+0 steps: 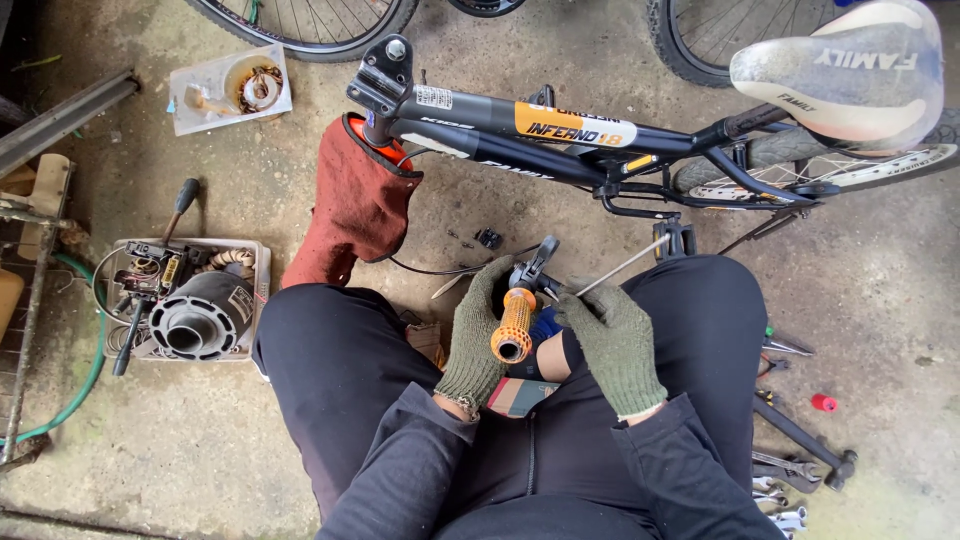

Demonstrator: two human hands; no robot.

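Both my hands wear green knit gloves and work between my knees. My left hand (pixel 478 330) grips a bicycle handlebar end with an orange rubber grip (pixel 515 325) and a black brake lever clamp (pixel 538 262). My right hand (pixel 612 335) holds a thin metal rod-like tool (pixel 625 265) whose near end meets the clamp. A black and orange bicycle frame (pixel 500 125) lies on the concrete floor in front of me, its grey saddle (pixel 845 70) at the upper right.
A dark red cloth (pixel 355 205) covers the frame's front end. A tray (pixel 262 262) of motor parts and tools sits at left, a small tray (pixel 195 85) with a coil beyond it. Wrenches (pixel 790 480) and a red cap (pixel 823 402) lie at right. Bicycle wheels (pixel 310 25) stand behind.
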